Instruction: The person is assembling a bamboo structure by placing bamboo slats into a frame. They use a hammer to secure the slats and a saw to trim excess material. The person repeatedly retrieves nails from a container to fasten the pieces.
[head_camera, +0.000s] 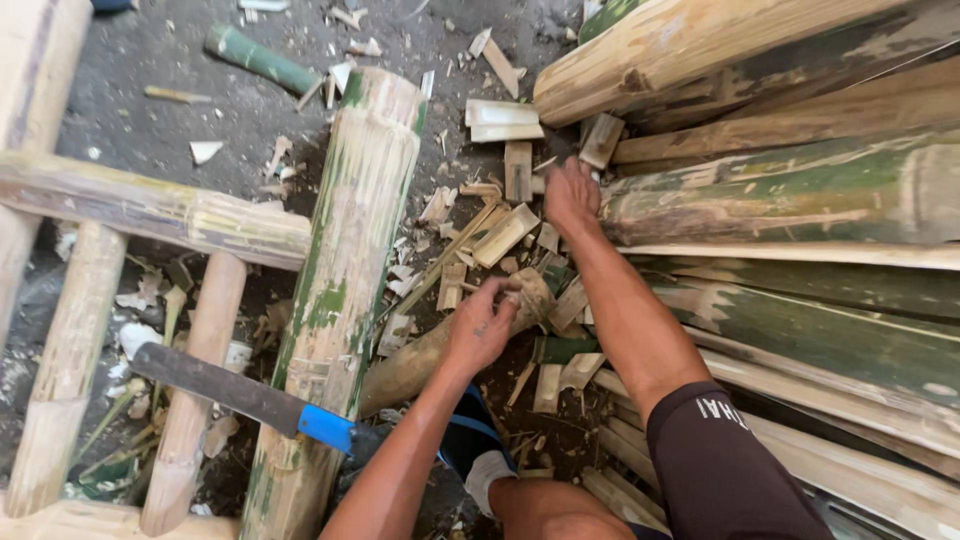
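Largest are the split bamboo poles (800, 190), stacked just right of the right hand (570, 195) and running away from it to the frame's edge. That hand lies fingers-down among the offcuts (505, 235) at the end of one green pole, touching it; whether its fingers clamp anything I cannot tell. Left of both hands a thick bamboo trunk (345, 270) rises from the lower edge, and further left stands a bamboo frame (150, 210) of rails and rungs. The left hand (482, 325), nearer the body than the right, is closed round the top end of a short bamboo stub (420, 360), which slants down and leftward from the grip toward the trunk. Lower left of that grip, a machete (235, 392) with a blue handle lies across the trunk, untouched.
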